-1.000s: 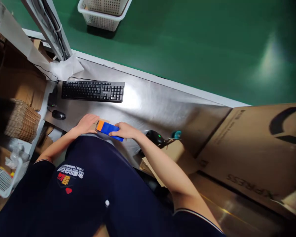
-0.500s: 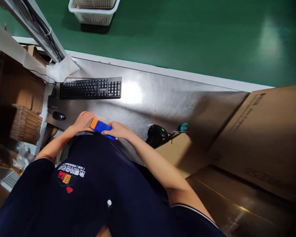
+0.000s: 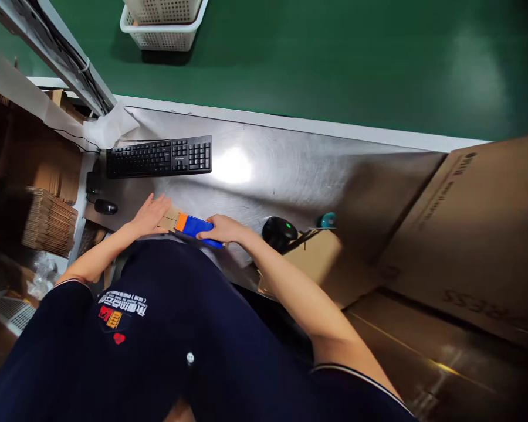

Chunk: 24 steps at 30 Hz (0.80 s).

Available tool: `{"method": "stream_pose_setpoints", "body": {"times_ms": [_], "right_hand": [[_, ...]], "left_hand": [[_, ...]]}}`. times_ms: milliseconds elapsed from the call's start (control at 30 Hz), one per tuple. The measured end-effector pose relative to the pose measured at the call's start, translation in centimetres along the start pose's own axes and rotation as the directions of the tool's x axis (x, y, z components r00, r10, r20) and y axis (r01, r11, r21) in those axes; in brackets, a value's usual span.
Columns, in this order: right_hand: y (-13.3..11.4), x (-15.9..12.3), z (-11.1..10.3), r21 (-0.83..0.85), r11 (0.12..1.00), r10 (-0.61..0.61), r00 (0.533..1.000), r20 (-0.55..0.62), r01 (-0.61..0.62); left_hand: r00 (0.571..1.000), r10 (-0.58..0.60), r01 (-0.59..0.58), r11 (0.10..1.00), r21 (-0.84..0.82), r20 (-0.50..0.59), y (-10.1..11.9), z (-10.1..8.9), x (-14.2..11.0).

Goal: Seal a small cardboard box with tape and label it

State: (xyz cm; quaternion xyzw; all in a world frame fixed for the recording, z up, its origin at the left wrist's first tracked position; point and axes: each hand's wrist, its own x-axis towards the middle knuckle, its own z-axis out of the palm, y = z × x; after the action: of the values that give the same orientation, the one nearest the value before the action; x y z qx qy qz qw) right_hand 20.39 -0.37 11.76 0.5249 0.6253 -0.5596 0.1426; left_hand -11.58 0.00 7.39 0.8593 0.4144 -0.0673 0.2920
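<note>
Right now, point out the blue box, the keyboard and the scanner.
blue box point(image 3: 197, 226), head view, its blue top
keyboard point(image 3: 158, 157), head view, its middle keys
scanner point(image 3: 279, 232), head view, its black body

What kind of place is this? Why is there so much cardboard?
It looks like a packing area in a warehouse, probably. There are stacks of flat cardboard, a big cardboard carton, and what seems to be a barcode scanner by a steel bench.

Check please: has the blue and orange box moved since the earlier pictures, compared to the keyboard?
Yes: the blue and orange box has shifted toward the person's right, against the black keyboard.
</note>
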Motion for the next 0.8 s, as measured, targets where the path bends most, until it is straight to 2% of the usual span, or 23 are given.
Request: {"method": "stream_pose_setpoints", "body": {"times_ms": [133,267,400,633,800], "right_hand": [[0.1,0.1,0.5,0.026,0.999,-0.03,0.999,-0.02,0.03],[1.8,-0.9,1.2,0.072,0.993,-0.09,0.996,-0.027,0.092],[3.6,-1.9,1.5,0.034,0.998,-0.05,0.998,-0.023,0.051],[2.8,-0.5,1.0,-0.035,0.999,0.018,0.999,-0.042,-0.02],[4.3,-2.1,0.6,-0.012,1.0,0.001,1.0,-0.005,-0.001]], "left_hand": [[0.999,-0.044,0.044,0.999,-0.019,0.012,1.2,0.4,0.8],[0.997,-0.065,0.066,0.998,-0.02,0.036,0.7,-0.3,0.9],[0.997,-0.041,0.04,0.999,0.021,0.06,0.0,-0.7,0.7],[0.998,-0.022,0.017,0.996,0.089,0.058,-0.3,-0.2,0.9],[0.997,0.032,-0.045,0.977,0.21,0.064,-0.5,0.1,1.2]]}}
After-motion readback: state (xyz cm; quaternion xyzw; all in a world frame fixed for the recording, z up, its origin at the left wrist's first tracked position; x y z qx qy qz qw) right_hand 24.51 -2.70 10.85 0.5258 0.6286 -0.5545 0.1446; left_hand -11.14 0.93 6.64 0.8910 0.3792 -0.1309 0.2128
